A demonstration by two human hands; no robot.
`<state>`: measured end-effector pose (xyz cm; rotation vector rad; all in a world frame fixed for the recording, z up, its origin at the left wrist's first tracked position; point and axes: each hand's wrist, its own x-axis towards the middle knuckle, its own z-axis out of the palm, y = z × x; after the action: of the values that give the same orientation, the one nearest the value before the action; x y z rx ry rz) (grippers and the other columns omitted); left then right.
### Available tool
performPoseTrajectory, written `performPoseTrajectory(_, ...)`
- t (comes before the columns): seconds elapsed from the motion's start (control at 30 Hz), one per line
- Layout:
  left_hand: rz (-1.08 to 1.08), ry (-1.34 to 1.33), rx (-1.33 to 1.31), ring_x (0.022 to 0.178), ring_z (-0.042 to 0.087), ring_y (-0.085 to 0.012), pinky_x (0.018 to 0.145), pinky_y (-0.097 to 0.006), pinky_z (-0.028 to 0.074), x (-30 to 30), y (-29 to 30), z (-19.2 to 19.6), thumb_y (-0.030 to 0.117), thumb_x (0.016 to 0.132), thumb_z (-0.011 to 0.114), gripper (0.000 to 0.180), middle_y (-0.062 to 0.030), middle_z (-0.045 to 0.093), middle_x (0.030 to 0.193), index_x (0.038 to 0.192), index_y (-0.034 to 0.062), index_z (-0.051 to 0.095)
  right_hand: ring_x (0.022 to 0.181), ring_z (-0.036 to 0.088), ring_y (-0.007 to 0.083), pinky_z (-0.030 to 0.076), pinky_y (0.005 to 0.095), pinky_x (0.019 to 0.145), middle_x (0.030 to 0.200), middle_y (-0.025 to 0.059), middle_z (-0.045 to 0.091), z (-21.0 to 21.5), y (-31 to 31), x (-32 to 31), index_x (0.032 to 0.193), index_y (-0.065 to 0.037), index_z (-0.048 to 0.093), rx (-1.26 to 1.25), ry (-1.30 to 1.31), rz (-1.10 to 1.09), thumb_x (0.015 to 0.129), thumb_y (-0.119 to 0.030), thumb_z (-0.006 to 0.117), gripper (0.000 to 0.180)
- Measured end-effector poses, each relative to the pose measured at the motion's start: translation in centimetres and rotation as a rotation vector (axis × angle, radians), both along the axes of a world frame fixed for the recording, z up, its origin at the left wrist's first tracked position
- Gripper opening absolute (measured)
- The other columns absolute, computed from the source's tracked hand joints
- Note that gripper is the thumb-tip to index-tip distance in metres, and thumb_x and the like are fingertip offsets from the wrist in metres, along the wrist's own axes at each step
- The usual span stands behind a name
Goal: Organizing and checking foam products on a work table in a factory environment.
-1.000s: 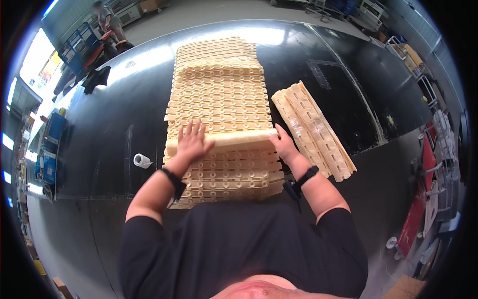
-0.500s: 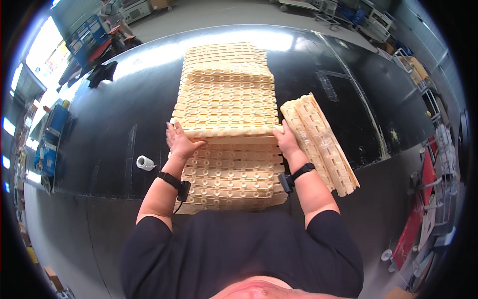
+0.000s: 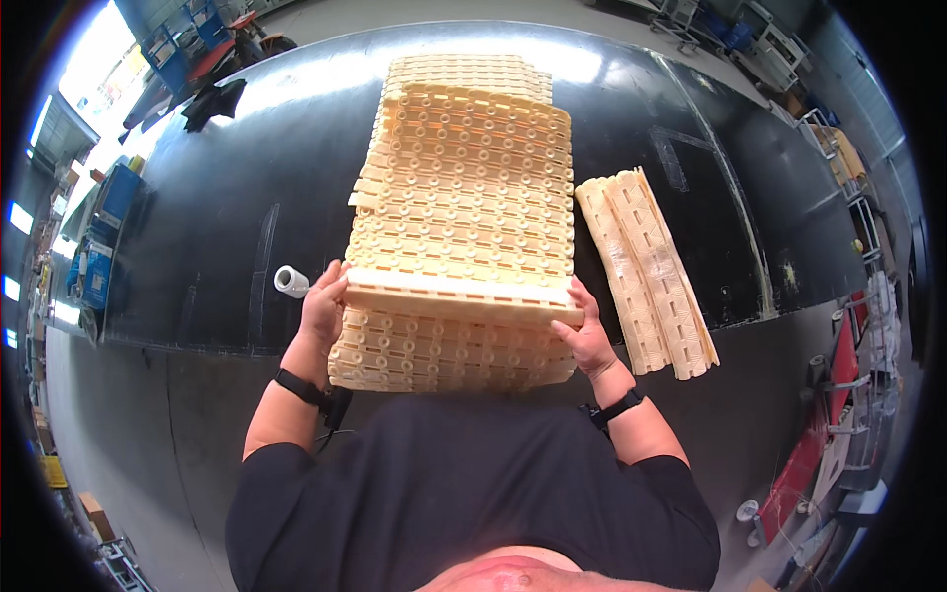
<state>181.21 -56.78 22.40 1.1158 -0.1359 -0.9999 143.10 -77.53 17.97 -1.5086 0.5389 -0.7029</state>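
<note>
A cream plastic modular belt, with rows of round knobs and slots, runs lengthwise over the black table in front of me. Near me its raised edge shows as a pale strip across the width, above a lower knobbed layer that hangs over the table's front edge. My left hand grips the left end of that raised edge. At the right end, my right hand holds it with the thumb toward the near side. The far part of the belt rises in a hump.
Two strips of similar cream belting lie on the black table to the right. A white roll rests by my left hand. Dark cloth lies at the far left. Carts and shelving stand along the right side.
The belt's raised edge has come nearer to me, and more knobbed surface shows behind it. Both hands moved with it, my left closing round its end. The view has shifted.
</note>
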Motion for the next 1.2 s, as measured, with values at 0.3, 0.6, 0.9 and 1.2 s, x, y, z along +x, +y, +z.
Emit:
performPoseTrajectory(0.3,-0.407,-0.040,-0.153,0.124,0.048,-0.0228,0.104,-0.034,0.038,0.5,0.4,-0.4,0.002,0.086,0.049,0.063,-0.0140,0.044,0.139,0.145,0.0025,0.027,0.138,0.023,0.0263,0.025,0.0386,0.112,0.151,0.0151,0.018,-0.9,1.8,-1.0,0.142,-0.015,0.027,0.161,0.107,-0.087,0.082,-0.008,0.068,0.073)
performPoseTrajectory(0.6,-0.396,-1.822,0.617,0.140,0.023,-0.0331,0.114,-0.048,0.016,-4.4,-3.1,0.8,0.030,0.090,0.053,0.058,-0.0225,0.030,0.147,0.140,0.0040,0.038,0.117,0.050,0.0240,0.042,0.0332,0.099,0.132,0.0179,0.046,-0.1,-4.1,2.6,0.140,-0.001,0.035,0.248,0.401,-0.310,0.082,-0.018,0.071,0.070)
performPoseTrajectory(0.9,-0.701,-1.789,0.620,0.144,0.012,-0.0270,0.115,-0.049,0.009,-1.5,-17.2,2.4,0.060,0.087,0.045,0.074,-0.0119,0.025,0.152,0.144,0.0131,0.034,0.109,0.053,0.0198,0.043,0.0337,0.092,0.121,0.0102,0.055,1.9,-9.8,7.0,0.137,-0.005,0.039,0.493,-0.017,-0.311,0.092,-0.026,0.057,0.053)
performPoseTrajectory(1.2,-0.954,-1.983,0.657,0.133,0.036,-0.0236,0.113,-0.048,0.019,-1.1,-16.9,3.9,0.045,0.083,0.063,0.071,-0.0083,0.044,0.138,0.142,0.0182,0.035,0.105,0.055,0.0228,0.044,0.0401,0.090,0.114,0.0089,0.061,-0.1,-15.4,9.4,0.119,-0.007,0.056,0.443,0.410,-0.330,0.091,-0.032,0.054,0.038)
